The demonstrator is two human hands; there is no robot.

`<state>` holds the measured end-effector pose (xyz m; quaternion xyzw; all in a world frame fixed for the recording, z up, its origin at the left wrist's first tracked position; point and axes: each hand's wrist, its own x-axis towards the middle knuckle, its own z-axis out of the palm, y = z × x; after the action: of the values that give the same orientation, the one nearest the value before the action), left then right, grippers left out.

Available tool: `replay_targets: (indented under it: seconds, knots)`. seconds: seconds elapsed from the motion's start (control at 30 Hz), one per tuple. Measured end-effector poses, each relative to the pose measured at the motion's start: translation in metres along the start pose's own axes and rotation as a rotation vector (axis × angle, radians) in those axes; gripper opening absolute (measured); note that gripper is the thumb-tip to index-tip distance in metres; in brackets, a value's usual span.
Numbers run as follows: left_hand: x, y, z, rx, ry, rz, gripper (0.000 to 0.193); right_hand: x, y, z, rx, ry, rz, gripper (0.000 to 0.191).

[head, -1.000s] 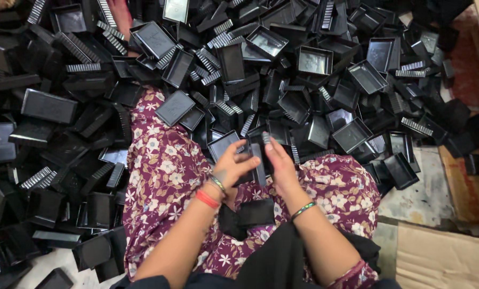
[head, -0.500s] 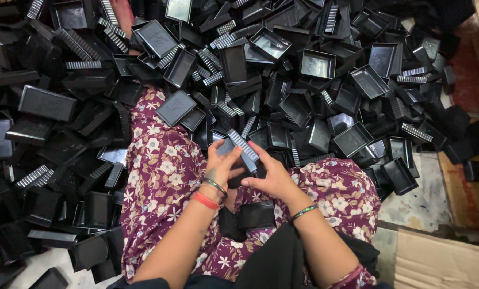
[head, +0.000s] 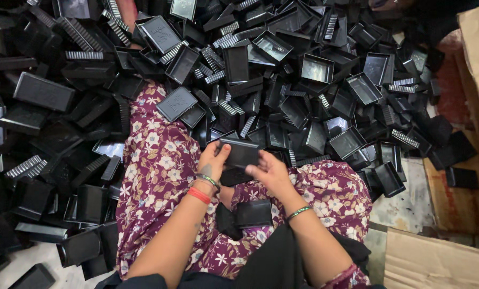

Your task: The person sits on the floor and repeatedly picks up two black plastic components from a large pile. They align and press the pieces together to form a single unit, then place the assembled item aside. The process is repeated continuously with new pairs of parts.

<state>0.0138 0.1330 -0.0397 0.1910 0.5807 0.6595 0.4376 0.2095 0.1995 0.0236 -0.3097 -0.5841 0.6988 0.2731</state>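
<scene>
At frame centre, the left hand and right hand pinch a black rectangular tray from both ends above the floral lap. Black trays are heaped across the top; brown cardboard lies lower right, beside bare floor.

I see maroon floral trousers, a red bangle and beaded band on my left wrist, a green bangle on my right, bare forearms.
</scene>
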Motion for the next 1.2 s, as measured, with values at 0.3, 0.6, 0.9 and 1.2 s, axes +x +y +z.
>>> replay_targets:
  seconds: [0.3, 0.6, 0.9, 1.2]
  knots:
    - [-0.009, 0.016, -0.01, 0.871, -0.064, 0.289, 0.042, -0.027, -0.045, -0.103, 0.55, 0.669, -0.192, 0.011]
    - [-0.035, 0.02, 0.03, 1.543, -0.342, 0.161, 0.044, -0.158, -0.148, -0.225, -0.18, 1.039, -1.312, 0.027]
    - [-0.027, 0.037, 0.008, 0.724, -0.219, 0.112, 0.047, -0.006, -0.095, 0.014, -0.539, 0.268, -0.432, 0.098]
    - [0.003, -0.011, 0.008, -0.066, -0.384, -0.044, 0.034, 0.019, -0.02, 0.008, -0.143, 0.154, 0.088, 0.111]
